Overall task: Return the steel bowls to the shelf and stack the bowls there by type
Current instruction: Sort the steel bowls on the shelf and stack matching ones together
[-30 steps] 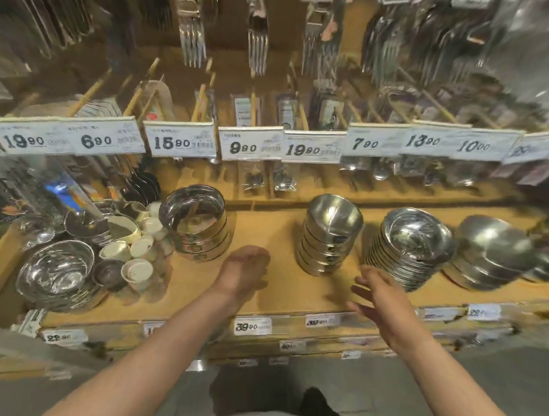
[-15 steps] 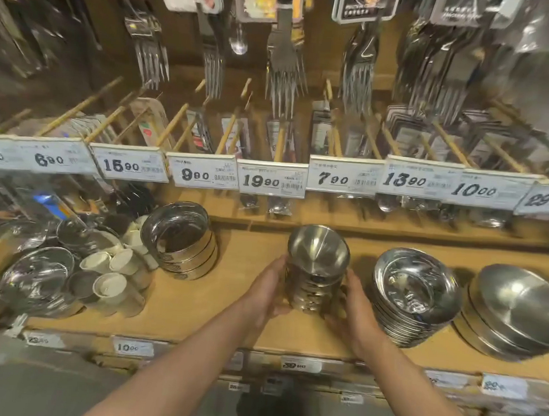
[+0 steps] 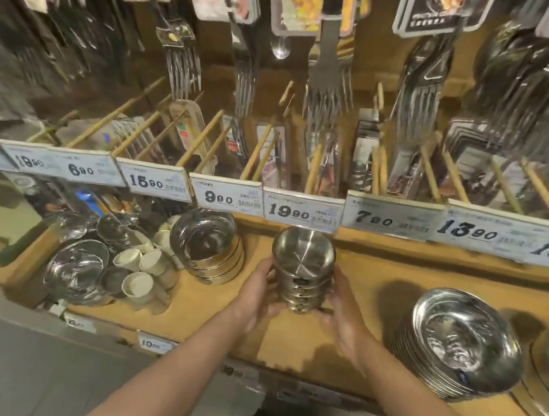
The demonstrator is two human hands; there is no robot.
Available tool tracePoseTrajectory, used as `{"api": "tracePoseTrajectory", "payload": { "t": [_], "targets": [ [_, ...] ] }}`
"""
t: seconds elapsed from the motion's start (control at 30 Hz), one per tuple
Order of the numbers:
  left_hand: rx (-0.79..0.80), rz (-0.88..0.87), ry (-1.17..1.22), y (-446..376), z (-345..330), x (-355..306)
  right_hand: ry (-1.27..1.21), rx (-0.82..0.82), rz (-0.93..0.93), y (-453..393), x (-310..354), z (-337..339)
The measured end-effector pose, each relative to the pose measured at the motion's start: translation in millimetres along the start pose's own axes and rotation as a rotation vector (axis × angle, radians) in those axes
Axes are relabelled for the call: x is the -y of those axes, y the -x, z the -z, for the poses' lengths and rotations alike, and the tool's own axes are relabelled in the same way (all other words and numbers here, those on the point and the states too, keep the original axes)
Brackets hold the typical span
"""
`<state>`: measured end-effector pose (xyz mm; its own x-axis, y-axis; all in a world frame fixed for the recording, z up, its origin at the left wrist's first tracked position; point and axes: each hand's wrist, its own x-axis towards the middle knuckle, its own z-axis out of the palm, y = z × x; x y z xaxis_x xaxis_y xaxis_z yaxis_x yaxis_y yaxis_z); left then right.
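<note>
Both hands — left hand (image 3: 258,296) and right hand (image 3: 343,313) — cup the tall stack of small shiny steel bowls (image 3: 302,271) from either side, fingers curled round it, on the wooden shelf (image 3: 290,339) — between two other bowl stacks.

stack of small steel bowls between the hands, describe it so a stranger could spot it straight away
On the wooden shelf, look just below the 19.90 price tag. There the stack of small steel bowls stands with the left hand and right hand at its sides. It is narrow and tall, unlike the ringed tins to its left and the wide shallow dishes to its right.
</note>
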<state>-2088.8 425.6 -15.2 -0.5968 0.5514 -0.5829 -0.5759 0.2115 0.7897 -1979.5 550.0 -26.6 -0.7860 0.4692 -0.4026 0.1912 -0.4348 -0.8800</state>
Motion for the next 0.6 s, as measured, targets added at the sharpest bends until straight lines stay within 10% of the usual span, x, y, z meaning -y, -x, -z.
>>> {"api": "tracePoseTrajectory", "payload": {
  "t": [0.6],
  "targets": [
    [0.065, 0.003, -0.124, -51, 39, -31, -0.073, -0.157, 0.024, -45, -13, -33]
  ]
}}
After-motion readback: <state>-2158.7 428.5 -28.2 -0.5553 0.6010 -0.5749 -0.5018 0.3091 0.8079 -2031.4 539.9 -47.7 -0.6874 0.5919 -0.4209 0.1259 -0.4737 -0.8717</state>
